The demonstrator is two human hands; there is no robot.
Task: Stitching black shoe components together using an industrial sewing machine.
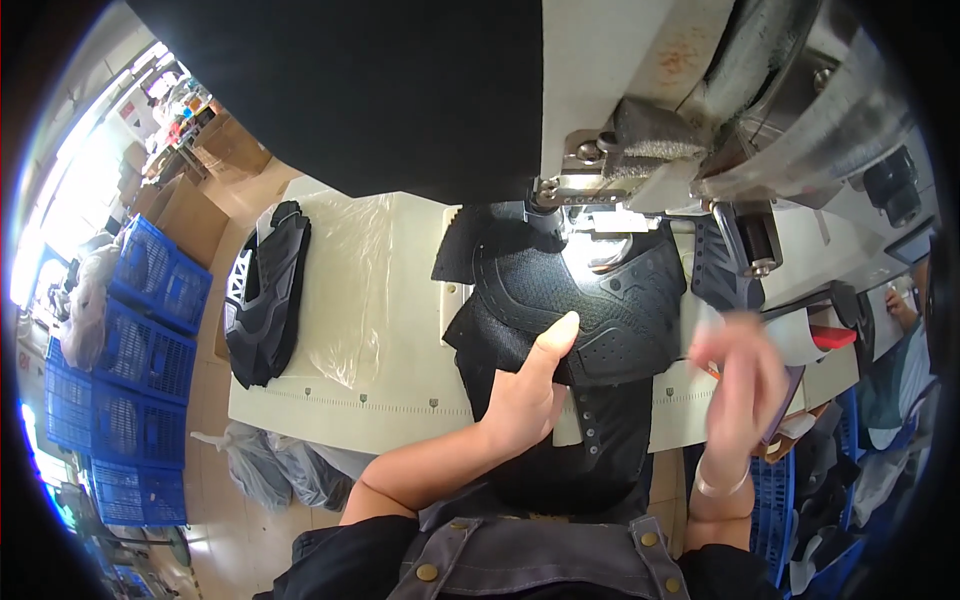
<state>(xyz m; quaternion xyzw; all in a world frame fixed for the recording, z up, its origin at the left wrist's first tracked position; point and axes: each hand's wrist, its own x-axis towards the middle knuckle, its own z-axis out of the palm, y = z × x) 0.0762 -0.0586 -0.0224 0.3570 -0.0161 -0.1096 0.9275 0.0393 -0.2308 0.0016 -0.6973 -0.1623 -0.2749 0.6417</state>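
A black shoe upper [630,340], with mesh and moulded overlays, lies under the lit needle area of a sewing machine [610,185]. My left hand [530,390] grips its near edge, thumb on top and the other fingers mostly hidden beneath. A black strip with a row of eyelets [590,430] hangs from the upper over the table's front edge. To the right of the upper, my right hand [740,375] is raised, smeared by motion. Whether its fingers hold anything does not show.
Stacked black-and-grey shoe uppers [270,295] lie on the left of the pale table [415,300], beside clear plastic film [350,290]. Blue crates [140,345] stand at left, grey plastic bags [270,465] on the floor. Another person's hand [897,303] shows at far right.
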